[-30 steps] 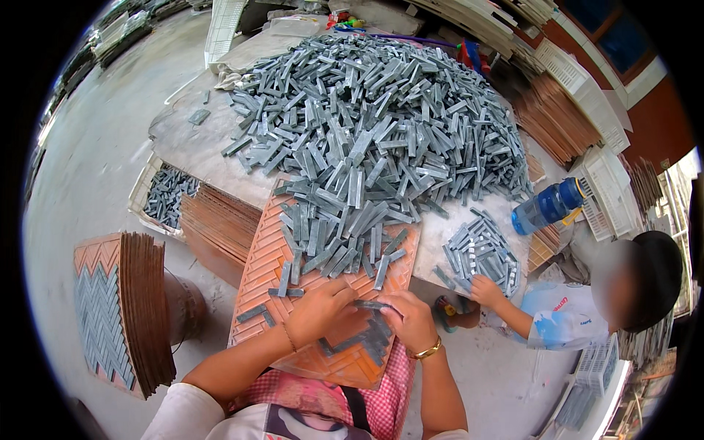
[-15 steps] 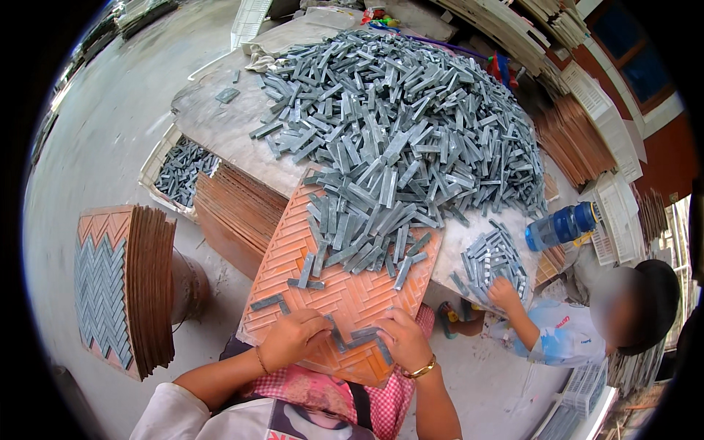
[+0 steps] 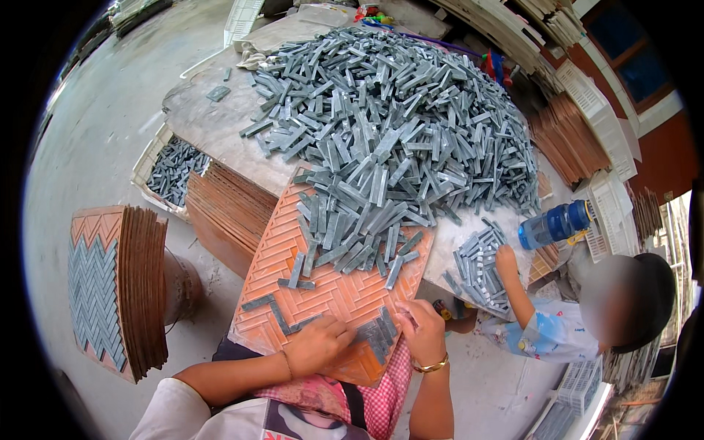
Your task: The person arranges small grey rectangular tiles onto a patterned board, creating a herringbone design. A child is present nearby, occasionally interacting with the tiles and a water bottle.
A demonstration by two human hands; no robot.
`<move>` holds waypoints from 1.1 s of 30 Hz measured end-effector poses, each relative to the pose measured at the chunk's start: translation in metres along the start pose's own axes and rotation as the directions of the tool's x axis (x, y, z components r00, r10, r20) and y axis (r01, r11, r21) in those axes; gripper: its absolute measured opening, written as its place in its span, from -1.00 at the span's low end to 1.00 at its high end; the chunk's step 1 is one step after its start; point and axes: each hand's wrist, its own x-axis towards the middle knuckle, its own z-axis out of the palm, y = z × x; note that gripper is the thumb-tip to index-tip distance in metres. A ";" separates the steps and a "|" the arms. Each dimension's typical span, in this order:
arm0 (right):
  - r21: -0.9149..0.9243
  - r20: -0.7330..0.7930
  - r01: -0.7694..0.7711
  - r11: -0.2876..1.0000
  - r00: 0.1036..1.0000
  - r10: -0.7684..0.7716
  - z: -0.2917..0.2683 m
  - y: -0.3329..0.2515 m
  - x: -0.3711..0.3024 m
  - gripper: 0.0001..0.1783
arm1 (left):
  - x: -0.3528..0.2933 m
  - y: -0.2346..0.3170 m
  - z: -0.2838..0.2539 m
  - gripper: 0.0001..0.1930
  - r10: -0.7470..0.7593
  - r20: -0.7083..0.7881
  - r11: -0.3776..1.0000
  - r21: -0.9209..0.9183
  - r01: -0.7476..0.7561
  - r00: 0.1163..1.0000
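Note:
An orange tray [image 3: 257, 275] with a herringbone pattern of slots lies in front of me, its near end over my lap. Grey stone strips [image 3: 277, 317] fill a few of its slots, and a tight group of them [image 3: 378, 334] lies between my hands. My left hand [image 3: 319, 345] rests low over the tray with curled fingers, its fingertips beside that group; what they grip is hidden. At the tray's right edge my right hand [image 3: 422, 330] has thumb and fingers drawn together close to the strips. I cannot make out anything in that pinch.
A big heap of stone strips [image 3: 396, 110] covers the table [image 3: 198, 117] and spills onto the tray. Stacked orange trays [image 3: 227, 213] stand at left, with a filled one [image 3: 95, 293] beyond. At right are a blue bottle [image 3: 554, 224] and another person [image 3: 550, 323] touching strips.
My left hand has shifted right along the tray, uncovering a strip near the lower left. My right hand has moved slightly right. More strips now show grouped between the hands.

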 end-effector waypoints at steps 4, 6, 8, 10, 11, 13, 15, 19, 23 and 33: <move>0.048 -0.129 -0.088 0.995 0.987 0.094 0.012 0.013 0.009 -0.75 | 0.004 0.001 0.003 -0.76 0.001 -0.012 0.999 -0.050 -0.001 1.000; 0.065 -0.158 -0.163 0.984 0.972 0.172 0.027 0.008 0.019 -0.73 | 0.004 0.000 0.003 -0.76 0.011 -0.009 0.999 -0.046 -0.011 1.000; -0.007 -0.168 -0.314 0.950 0.936 0.308 0.039 0.004 0.030 -0.70 | 0.006 -0.003 0.001 -0.75 0.016 -0.034 0.998 -0.054 -0.018 0.999; -0.040 -0.209 -0.366 0.930 0.913 0.351 0.046 0.005 0.037 -0.70 | 0.005 -0.002 -0.007 -0.74 -0.042 -0.052 0.993 -0.115 0.036 0.998; 0.074 -0.188 -0.378 0.923 0.904 0.385 0.047 0.006 0.037 -0.72 | 0.006 0.002 -0.022 -0.74 -0.102 -0.052 0.980 -0.178 0.091 0.993; 0.303 -0.128 -0.392 0.869 0.886 0.445 0.046 0.006 0.034 -0.77 | 0.000 -0.003 -0.033 -0.74 -0.163 -0.108 0.968 -0.211 0.137 0.981; 0.314 0.001 -0.393 0.864 0.910 0.414 0.038 0.014 0.021 -0.81 | -0.014 -0.018 -0.035 -0.75 -0.158 -0.232 0.980 -0.155 0.124 0.960; 0.158 0.191 -0.229 0.960 0.961 0.198 0.020 0.000 0.016 -0.90 | -0.020 -0.024 -0.044 -0.76 -0.235 -0.204 0.956 -0.227 0.188 0.950; 0.065 0.295 0.087 0.994 0.950 -0.103 0.019 -0.004 0.013 -0.90 | -0.019 -0.023 -0.040 -0.76 -0.165 -0.176 0.963 -0.243 0.120 0.970; 0.091 0.318 0.062 0.994 0.944 -0.088 0.016 -0.007 0.007 -0.75 | 0.009 -0.007 -0.005 -0.64 -0.050 0.000 0.982 -0.182 0.050 0.999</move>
